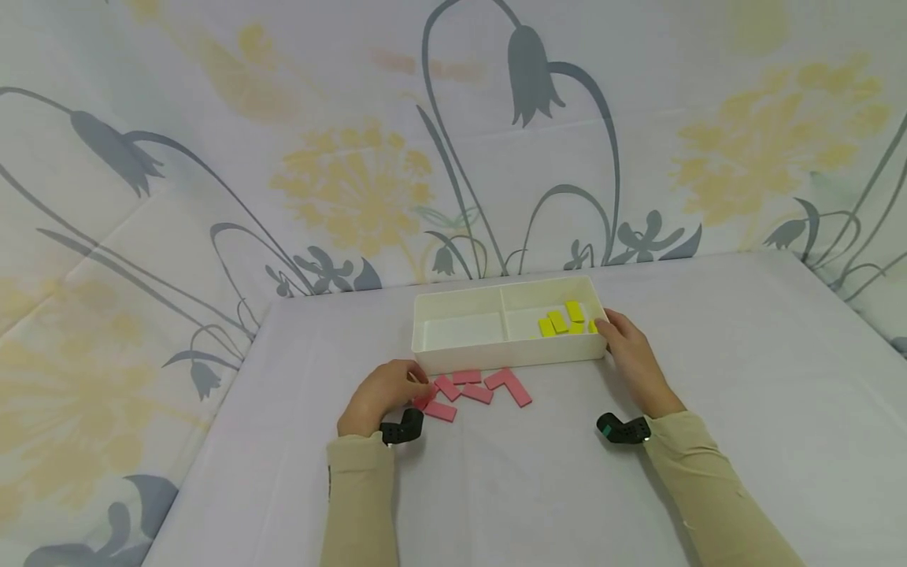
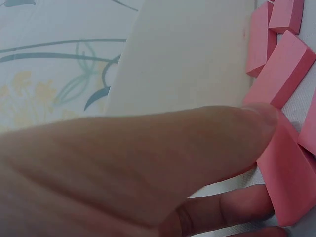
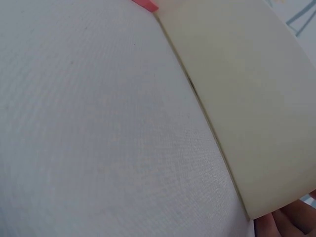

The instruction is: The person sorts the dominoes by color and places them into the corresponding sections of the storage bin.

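While your left hand [image 1: 383, 394] pinches a pink block [image 2: 289, 182] between thumb and fingers, your right hand [image 1: 631, 354] grips the tray [image 1: 496, 358] corner; blocks look light, rigid, best taken by long edges.

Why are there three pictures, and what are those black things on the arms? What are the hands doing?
The black things are small cameras strapped to a person's wrists. The big picture comes from a camera on the person's head; the other two come from the wrists, so they look very close. On the table sits a white tray with yellow blocks in its right compartment. Pink blocks lie in front of it. The left hand pinches a pink block. The right hand holds the tray's corner.
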`<state>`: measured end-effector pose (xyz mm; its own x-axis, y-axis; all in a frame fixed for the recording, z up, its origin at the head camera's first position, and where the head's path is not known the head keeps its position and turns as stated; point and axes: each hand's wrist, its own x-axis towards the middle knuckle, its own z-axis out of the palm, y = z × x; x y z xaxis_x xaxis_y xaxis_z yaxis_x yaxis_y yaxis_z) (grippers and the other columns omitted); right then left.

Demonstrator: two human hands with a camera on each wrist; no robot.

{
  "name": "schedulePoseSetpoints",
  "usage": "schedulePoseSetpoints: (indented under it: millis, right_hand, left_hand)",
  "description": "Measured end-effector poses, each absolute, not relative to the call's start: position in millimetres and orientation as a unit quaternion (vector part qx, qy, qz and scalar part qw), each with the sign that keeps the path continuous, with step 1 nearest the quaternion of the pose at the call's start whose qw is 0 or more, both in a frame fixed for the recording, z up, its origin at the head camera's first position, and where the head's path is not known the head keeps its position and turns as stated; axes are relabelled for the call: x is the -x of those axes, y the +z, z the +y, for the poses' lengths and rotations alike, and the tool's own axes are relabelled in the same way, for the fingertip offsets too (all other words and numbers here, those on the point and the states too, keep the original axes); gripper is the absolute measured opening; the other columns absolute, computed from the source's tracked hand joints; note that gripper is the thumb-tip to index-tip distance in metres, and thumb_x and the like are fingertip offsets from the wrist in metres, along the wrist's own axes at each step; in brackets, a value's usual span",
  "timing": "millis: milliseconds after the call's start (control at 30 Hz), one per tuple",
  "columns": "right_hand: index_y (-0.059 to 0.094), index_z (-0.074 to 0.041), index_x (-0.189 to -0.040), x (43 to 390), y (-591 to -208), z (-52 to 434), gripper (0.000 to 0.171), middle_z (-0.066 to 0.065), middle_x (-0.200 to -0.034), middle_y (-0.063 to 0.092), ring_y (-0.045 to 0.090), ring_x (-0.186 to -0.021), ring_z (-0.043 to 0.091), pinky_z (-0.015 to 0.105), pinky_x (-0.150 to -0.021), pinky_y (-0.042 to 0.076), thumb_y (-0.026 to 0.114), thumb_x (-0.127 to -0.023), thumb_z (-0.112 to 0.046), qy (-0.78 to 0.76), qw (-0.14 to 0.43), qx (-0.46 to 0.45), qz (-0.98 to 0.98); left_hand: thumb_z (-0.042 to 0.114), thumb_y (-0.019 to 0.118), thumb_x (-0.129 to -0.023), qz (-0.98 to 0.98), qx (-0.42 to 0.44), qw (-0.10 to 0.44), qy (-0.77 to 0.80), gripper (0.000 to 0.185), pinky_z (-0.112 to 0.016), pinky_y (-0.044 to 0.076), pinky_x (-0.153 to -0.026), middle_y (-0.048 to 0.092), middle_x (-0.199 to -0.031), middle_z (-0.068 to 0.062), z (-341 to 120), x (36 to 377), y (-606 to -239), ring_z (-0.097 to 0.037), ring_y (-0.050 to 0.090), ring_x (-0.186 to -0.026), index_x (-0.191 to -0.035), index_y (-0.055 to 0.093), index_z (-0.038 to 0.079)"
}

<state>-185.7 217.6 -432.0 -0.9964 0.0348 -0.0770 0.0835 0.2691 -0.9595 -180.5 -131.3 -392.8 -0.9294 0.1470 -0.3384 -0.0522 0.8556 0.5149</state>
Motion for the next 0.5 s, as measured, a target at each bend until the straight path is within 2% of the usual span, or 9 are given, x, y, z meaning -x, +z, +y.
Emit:
schedulePoseSetpoints:
  millis: [500]
  right_hand:
    - [0.020, -0.005, -0.141, 187.1, -433.1, 218.9, 0.064, 0.014, -0.143, 0.023, 0.022, -0.129, 0.030, 0.049, -0.102, 0.021, 0.032, -0.093, -0.046, -0.596, 0.016, -0.039, 0.802]
  left_hand:
    - [0.030, 0.067, -0.077, 0.957, -0.021, 0.174, 0.232, 0.021, -0.031, 0.041, -0.064, 0.058, -0.083, 0.000, -126.2, 179.0, -392.6, -0.017, 0.050, -0.076, -0.087, 0.060, 0.012]
